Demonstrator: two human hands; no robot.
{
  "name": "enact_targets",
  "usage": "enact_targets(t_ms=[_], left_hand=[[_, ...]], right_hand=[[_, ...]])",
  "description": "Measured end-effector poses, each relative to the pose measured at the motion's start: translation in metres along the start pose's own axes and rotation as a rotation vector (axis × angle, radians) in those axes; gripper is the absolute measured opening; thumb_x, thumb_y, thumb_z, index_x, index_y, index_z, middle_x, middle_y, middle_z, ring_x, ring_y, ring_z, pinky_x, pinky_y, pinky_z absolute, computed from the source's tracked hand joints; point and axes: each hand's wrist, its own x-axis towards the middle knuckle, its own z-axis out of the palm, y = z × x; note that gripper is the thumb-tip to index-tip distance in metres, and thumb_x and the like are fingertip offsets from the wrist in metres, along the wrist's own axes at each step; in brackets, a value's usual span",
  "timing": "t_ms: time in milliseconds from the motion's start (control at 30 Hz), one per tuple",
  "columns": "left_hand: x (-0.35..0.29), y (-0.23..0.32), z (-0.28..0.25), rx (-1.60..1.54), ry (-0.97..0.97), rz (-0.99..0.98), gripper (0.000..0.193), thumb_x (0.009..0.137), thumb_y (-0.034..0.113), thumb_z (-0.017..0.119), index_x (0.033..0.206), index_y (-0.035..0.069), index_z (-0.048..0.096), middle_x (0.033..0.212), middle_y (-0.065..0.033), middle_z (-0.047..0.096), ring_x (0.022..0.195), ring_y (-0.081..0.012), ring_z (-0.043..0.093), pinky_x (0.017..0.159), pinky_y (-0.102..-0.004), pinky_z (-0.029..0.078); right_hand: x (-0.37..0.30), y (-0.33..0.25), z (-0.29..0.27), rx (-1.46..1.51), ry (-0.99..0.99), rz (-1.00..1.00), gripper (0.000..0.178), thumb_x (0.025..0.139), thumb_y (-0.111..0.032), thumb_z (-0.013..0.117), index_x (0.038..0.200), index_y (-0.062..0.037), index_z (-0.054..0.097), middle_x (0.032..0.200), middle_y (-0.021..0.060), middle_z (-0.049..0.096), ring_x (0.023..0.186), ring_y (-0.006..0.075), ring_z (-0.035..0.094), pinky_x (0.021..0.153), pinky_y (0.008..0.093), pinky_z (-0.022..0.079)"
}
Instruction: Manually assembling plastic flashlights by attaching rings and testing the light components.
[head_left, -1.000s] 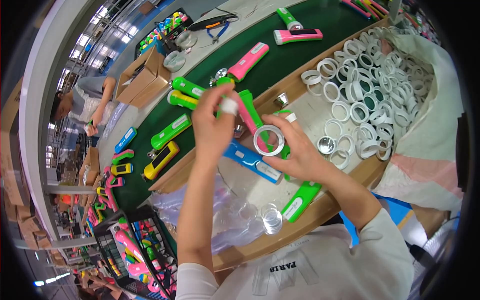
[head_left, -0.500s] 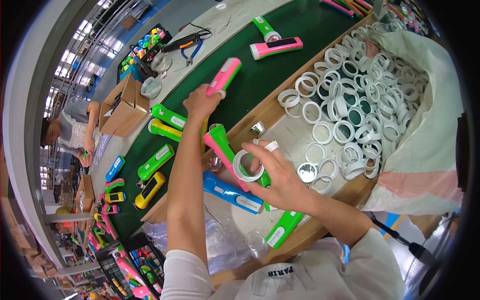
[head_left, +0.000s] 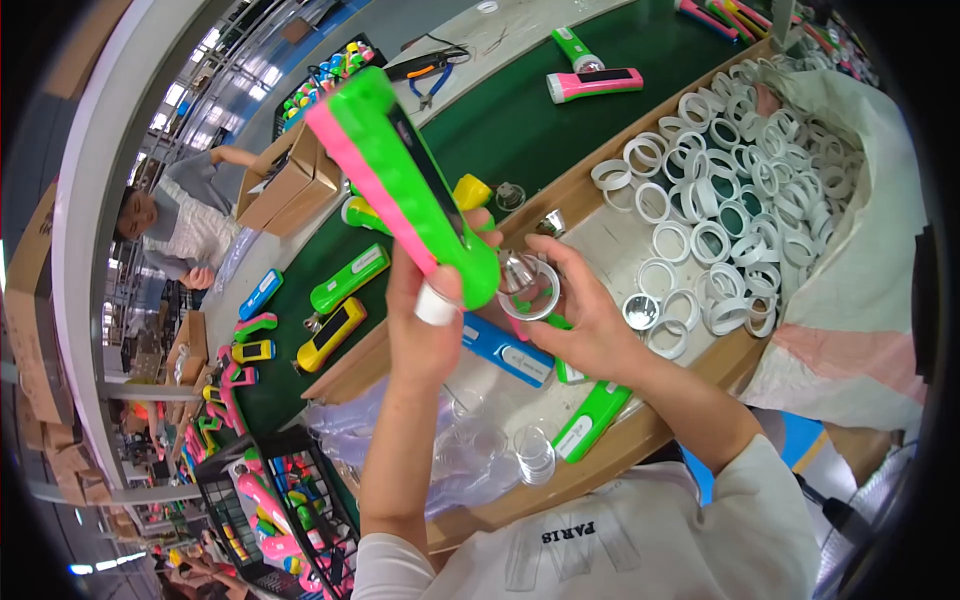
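Along the lower edge of the frame spreads a white T-shirt [head_left: 690,535], its front printed with a short line of dark lettering [head_left: 568,533] over pale grey block shapes [head_left: 575,562]. Both sleeves [head_left: 755,478] are short and white, leaving the forearms bare. Near the centre, the left hand [head_left: 424,338] wears a white band [head_left: 437,304] (material hard to tell) around the thumb.

One held flashlight [head_left: 375,165], one held ring [head_left: 526,316], dozens of loose rings [head_left: 705,192], one sack [head_left: 870,260]
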Motion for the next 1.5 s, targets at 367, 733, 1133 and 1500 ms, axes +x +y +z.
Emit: enact_targets(t_ms=[367,733,1133,1500], left_hand=[[-0.062,0.026,0.018,0.084,0.296,-0.034,0.054,0.092,0.034,0.06,0.134,0.006,0.038,0.126,-0.014,0.054,0.113,-0.0267,0.057,0.093,-0.0387,0.049],[-0.103,0.015,0.012,0.295,-0.065,0.18,0.06,0.09,0.036,0.064,0.134,0.006,0.039,0.142,-0.0156,0.041,0.12,-0.0233,0.048,0.101,-0.0384,0.039],[-0.131,-0.004,0.027,-0.039,0.26,0.046,0.076,0.083,0.054,0.064,0.138,0.007,0.04,0.143,-0.0138,0.041,0.128,-0.0231,0.044,0.104,-0.0389,0.038],[-0.172,0.03,-0.002,-0.137,0.19,-0.008,0.098,0.065,0.036,0.086,0.142,0.009,0.031,0.14,-0.0224,0.041,0.118,-0.0323,0.052,0.087,-0.043,0.053]], right_hand=[[-0.019,-0.021,0.014,-0.183,-0.2,-0.093,0.073,0.073,-0.001,0.071,0.137,-0.0072,0.037,0.128,0.0114,0.049,0.115,0.0261,0.054,0.093,0.0375,0.047],[-0.04,-0.041,0.024,-0.207,-0.446,0.046,0.066,0.071,-0.008,0.08,0.125,-0.0027,0.042,0.115,0.0096,0.054,0.103,0.0216,0.06,0.088,0.034,0.05],[-0.074,-0.022,0.064,0.722,-0.151,0.166,0.047,0.096,-0.025,0.055,0.135,-0.0044,0.04,0.124,0.0071,0.05,0.116,0.0164,0.05,0.098,0.0328,0.043],[-0.068,-0.046,0.055,0.118,-0.147,0.071,0.041,0.083,-0.014,0.062,0.122,-0.0073,0.047,0.11,0.0044,0.05,0.101,0.0106,0.049,0.087,0.027,0.041]])
